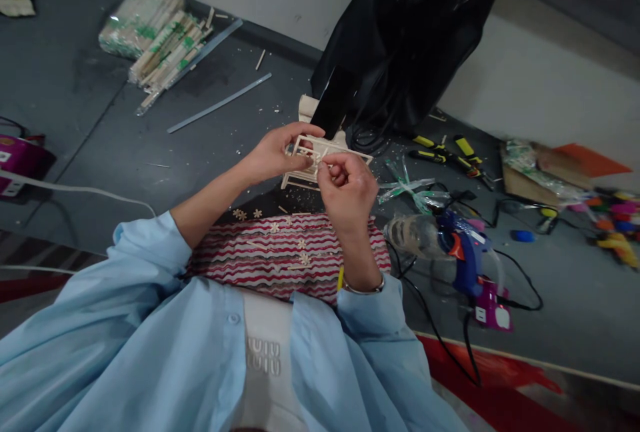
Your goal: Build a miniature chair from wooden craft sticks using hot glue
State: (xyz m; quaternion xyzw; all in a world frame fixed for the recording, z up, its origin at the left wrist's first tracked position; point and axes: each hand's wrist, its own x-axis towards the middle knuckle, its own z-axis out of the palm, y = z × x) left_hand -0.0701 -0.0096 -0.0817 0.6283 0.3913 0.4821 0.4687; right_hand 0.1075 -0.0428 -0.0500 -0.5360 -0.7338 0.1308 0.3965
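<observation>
Striped cloth (280,255) on the lap lies just nearer than the stick frame (320,151). Right hand (347,189) is pinched narrow on the frame's near edge w/ thumb & fingertips, and left hand (273,152) grips its left side. Blue glue gun (463,255) lies on the floor (90,125) right of the frame, black bag (395,52) is just behind it, and chopstick packs (155,39) are well off to the left & behind.

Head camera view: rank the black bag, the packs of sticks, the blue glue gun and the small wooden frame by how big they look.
1. black bag
2. packs of sticks
3. blue glue gun and wooden frame: about alike. The left hand and right hand hide part of the frame, so I won't rank them.
</observation>
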